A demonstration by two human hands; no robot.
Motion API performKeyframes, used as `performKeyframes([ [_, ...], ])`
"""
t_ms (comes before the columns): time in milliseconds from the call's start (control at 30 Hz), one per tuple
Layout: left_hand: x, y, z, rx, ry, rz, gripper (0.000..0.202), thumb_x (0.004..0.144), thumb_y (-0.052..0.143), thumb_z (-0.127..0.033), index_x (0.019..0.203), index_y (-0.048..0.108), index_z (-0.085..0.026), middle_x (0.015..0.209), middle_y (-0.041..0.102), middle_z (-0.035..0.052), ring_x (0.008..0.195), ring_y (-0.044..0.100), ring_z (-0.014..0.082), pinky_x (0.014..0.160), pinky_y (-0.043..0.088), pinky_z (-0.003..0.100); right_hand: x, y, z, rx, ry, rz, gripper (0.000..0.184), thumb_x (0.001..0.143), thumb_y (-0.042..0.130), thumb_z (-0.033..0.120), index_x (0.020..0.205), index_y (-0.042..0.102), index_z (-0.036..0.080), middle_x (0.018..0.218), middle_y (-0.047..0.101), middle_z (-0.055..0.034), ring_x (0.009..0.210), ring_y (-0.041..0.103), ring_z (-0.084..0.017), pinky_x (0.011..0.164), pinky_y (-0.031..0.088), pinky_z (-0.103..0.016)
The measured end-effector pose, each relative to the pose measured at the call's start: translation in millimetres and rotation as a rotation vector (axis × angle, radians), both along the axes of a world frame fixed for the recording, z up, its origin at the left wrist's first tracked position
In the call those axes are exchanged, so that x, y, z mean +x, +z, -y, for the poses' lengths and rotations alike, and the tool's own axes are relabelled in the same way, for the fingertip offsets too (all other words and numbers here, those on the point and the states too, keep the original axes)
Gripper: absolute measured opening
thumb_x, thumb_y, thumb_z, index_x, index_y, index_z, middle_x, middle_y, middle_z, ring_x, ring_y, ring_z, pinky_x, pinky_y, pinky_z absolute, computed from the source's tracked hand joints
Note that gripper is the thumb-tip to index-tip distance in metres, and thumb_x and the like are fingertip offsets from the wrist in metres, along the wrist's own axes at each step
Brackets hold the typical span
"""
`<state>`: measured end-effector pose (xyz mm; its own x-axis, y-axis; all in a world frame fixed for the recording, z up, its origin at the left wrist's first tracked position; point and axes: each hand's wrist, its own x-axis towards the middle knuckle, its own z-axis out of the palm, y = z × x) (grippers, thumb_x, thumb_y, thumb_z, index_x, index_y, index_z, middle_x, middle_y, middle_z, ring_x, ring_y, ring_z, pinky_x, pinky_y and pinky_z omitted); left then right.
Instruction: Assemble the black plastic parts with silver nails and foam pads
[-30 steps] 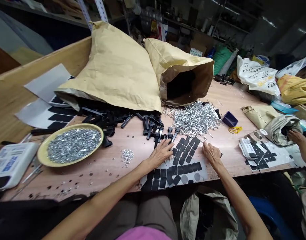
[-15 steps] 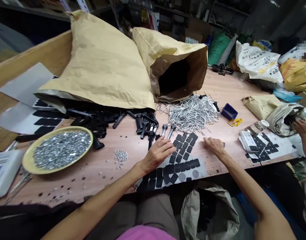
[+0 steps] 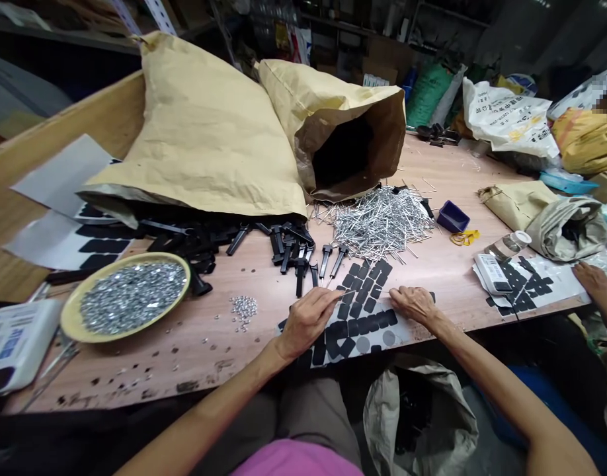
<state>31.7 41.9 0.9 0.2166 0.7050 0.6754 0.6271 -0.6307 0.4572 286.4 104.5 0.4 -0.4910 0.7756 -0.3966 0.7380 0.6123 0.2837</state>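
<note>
My left hand [image 3: 308,320] is closed in a pinch over the left side of a white sheet [image 3: 401,320] of black adhesive pads [image 3: 368,323]. A thin sliver shows at its fingertips, too small to name. My right hand [image 3: 413,304] is also closed, fingertips pressed together at the sheet's right side; whatever they hold is hidden. A small gap separates the two hands. Just beyond them lie black pieces with metal shafts [image 3: 339,259] and a heap of thin metal pins [image 3: 383,221]. Left of my left hand is a small cluster of metal nuts or beads [image 3: 243,311].
A yellow bowl [image 3: 71,318] of small metal parts stands left. Two large paper sacks [image 3: 209,132] lie behind; black parts spill beneath one. A blue tray [image 3: 453,217] sits right. Another person's hand [image 3: 592,281] is at far right. An open sack [image 3: 383,416] stands below the table edge.
My left hand has gone from spread fingers to a pinch and lowered slightly. The right hand has moved left and down, toward the left hand. The view has shifted slightly.
</note>
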Motion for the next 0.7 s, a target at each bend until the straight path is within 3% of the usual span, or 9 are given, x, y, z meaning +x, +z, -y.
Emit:
performKeyframes([
  [233,-6,0.4,14,-0.062,-0.006,0.009,0.023,0.091,0.043,-0.016,0.104,0.061,-0.019,0.083,0.066,0.0041,0.076,0.064,0.0130,0.070,0.051,0.023,-7,11.5,21,0.079,-0.127,-0.049,0.029,0.094,0.031,0.024,0.100,0.059,0.020,0.089,0.068,-0.0114,0.077,0.066,-0.021,0.054,0.031,-0.024],
  [467,-11,4.6,33,-0.167,-0.035,0.133,0.023,0.089,0.043,-0.016,0.100,0.064,-0.018,0.083,0.067,0.0052,0.078,0.064,0.0144,0.071,0.050,0.024,-12,31.3,33,0.125,-0.126,-0.047,0.031,0.093,0.030,0.022,0.098,0.061,0.018,0.088,0.068,-0.0106,0.075,0.065,-0.019,0.053,0.027,-0.024],
  [600,-27,6.3,45,-0.416,0.047,0.408,0.021,0.084,0.048,-0.022,0.092,0.067,-0.017,0.080,0.066,0.0045,0.073,0.063,0.0145,0.064,0.050,0.024,6,37.3,77,0.017,-0.093,-0.094,0.027,0.090,0.037,0.025,0.088,0.063,0.019,0.080,0.069,-0.0072,0.069,0.065,-0.018,0.053,0.029,-0.024],
  [700,-41,7.6,52,-0.787,0.136,0.734,0.029,0.077,0.052,-0.028,0.101,0.065,-0.015,0.062,0.058,-0.0020,0.046,0.051,0.0086,0.042,0.041,0.020,37,18.8,130,-0.048,-0.183,-0.145,0.024,0.086,0.044,0.026,0.075,0.065,0.022,0.071,0.069,-0.0035,0.062,0.065,-0.017,0.052,0.034,-0.023],
])
